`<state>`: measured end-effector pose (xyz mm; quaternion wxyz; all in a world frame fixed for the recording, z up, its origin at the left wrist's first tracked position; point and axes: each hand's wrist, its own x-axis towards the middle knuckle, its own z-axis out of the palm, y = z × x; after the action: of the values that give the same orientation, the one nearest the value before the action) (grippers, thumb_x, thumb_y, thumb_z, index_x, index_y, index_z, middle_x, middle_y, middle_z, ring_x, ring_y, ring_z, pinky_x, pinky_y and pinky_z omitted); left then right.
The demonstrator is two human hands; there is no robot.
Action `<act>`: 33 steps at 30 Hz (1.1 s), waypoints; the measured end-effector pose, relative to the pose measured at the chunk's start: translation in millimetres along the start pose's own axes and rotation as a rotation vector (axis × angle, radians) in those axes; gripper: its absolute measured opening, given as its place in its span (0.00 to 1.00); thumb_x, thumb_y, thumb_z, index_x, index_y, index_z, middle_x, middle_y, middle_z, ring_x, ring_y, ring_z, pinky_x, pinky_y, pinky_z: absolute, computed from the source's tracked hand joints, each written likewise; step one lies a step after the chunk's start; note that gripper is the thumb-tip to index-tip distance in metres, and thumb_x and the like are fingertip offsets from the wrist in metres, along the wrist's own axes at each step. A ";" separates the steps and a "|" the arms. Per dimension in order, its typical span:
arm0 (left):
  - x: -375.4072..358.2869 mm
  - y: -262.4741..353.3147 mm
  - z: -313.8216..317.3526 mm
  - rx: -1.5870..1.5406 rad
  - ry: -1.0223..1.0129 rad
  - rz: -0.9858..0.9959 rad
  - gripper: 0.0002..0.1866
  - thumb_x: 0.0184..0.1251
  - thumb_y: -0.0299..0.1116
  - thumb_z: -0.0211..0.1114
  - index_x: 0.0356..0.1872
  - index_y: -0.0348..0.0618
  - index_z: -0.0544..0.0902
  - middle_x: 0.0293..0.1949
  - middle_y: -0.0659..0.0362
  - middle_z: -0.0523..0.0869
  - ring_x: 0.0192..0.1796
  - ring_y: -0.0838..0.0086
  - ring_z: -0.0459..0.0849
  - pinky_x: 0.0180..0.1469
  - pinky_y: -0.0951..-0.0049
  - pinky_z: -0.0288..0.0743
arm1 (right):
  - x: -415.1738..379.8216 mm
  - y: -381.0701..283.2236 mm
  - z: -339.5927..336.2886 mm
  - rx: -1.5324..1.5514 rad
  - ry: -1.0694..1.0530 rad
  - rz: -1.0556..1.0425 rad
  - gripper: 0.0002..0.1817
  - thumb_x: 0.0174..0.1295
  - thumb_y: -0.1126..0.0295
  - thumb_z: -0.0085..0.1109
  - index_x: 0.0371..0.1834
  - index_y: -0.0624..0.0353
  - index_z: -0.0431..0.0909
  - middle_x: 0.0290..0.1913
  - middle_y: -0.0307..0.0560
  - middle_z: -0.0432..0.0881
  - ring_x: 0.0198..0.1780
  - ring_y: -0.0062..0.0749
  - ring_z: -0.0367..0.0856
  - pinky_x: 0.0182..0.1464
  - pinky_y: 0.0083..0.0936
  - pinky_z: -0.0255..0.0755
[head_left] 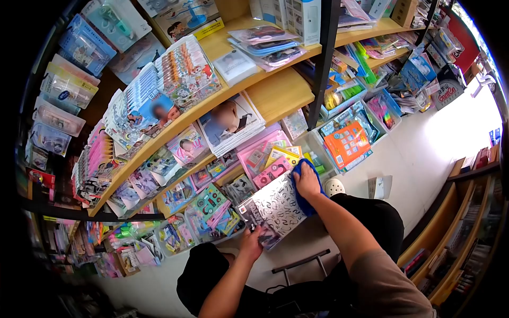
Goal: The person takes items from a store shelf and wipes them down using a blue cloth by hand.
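Observation:
My left hand (252,243) grips the lower left corner of a flat booklet (277,213), thumb on top. Its cover is pale with rows of black curly lettering and a dark band with a picture along the left side. The booklet is held tilted above my lap. Spread over its right end lies a dark blue cloth (304,203), with my right hand (306,183) closed on it and pressing it against the cover. Just beyond the booklet are a pink cassette-patterned pack (272,174) and a yellow pack (283,155).
Curved wooden shelves (278,98) packed with magazines and packaged goods rise ahead. Clear bins (318,151) of stationery stand on the floor below, one carrying an orange pack (347,144). A low wooden rack (442,233) is at right. A small metal frame (300,261) stands between my legs.

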<state>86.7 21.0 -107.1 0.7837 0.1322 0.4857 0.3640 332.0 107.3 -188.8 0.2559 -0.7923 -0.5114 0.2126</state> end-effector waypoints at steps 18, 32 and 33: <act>21.7 1.7 -42.9 0.299 0.083 0.275 0.10 0.66 0.26 0.52 0.46 0.40 0.74 0.41 0.56 0.80 0.42 0.69 0.79 0.45 0.67 0.74 | -64.5 -91.4 -93.9 0.411 -0.090 0.099 0.16 0.65 0.66 0.43 0.48 0.64 0.74 0.38 0.66 0.79 0.40 0.59 0.78 0.44 0.42 0.71; -54.1 74.7 14.3 0.033 -0.109 0.283 0.10 0.66 0.28 0.55 0.47 0.40 0.75 0.41 0.59 0.80 0.41 0.73 0.79 0.45 0.70 0.75 | -68.7 -55.9 -97.9 -0.024 0.072 -0.343 0.25 0.53 0.74 0.55 0.56 0.68 0.63 0.54 0.65 0.69 0.55 0.62 0.66 0.59 0.42 0.60; -57.7 79.6 13.1 0.012 -0.126 0.290 0.11 0.66 0.28 0.55 0.47 0.40 0.75 0.43 0.59 0.80 0.42 0.73 0.80 0.46 0.70 0.75 | -61.2 -49.9 -101.9 0.005 0.036 -0.195 0.24 0.55 0.74 0.53 0.55 0.69 0.64 0.54 0.66 0.70 0.55 0.63 0.66 0.59 0.42 0.61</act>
<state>47.6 38.4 -17.6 0.7510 0.2282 0.4138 0.4611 334.3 49.1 -73.8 0.2865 -0.7419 -0.5808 0.1738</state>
